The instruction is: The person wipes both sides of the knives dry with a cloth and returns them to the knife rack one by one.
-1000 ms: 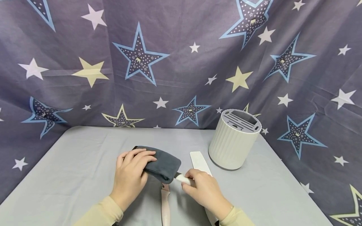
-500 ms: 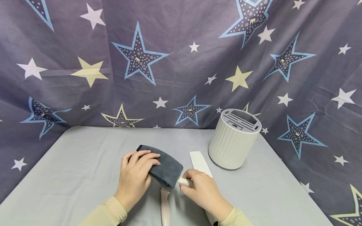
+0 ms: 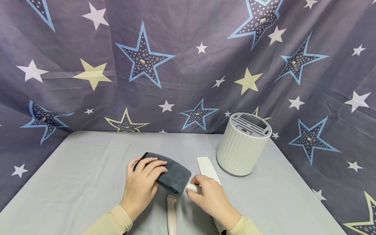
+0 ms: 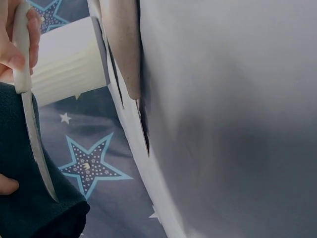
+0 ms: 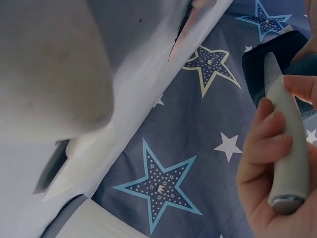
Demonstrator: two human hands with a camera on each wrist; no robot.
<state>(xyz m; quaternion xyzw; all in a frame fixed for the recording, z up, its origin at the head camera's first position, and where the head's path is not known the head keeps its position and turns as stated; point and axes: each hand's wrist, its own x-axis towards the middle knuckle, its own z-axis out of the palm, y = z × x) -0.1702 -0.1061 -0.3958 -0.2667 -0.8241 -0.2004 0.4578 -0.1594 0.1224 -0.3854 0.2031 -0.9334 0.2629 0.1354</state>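
Note:
My right hand grips the white handle of a knife, whose narrow metal blade lies along a dark grey cloth. In the head view the cloth hides that blade. My left hand holds the folded cloth around the blade, fingers over its top and the thumb on the other side. In the right wrist view, fingers and thumb wrap the knife's handle, which ends in a metal cap. Both hands are above the table.
A pink-handled knife lies on the grey table below the cloth. Partly behind my right hand is a long white flat piece, perhaps a knife. A ribbed white knife block with a slotted top stands at the back right, before a star-patterned curtain.
My left hand and the cloth have shifted right along the knife, up to its handle, covering the bit of blade seen before. The right hand has barely moved.

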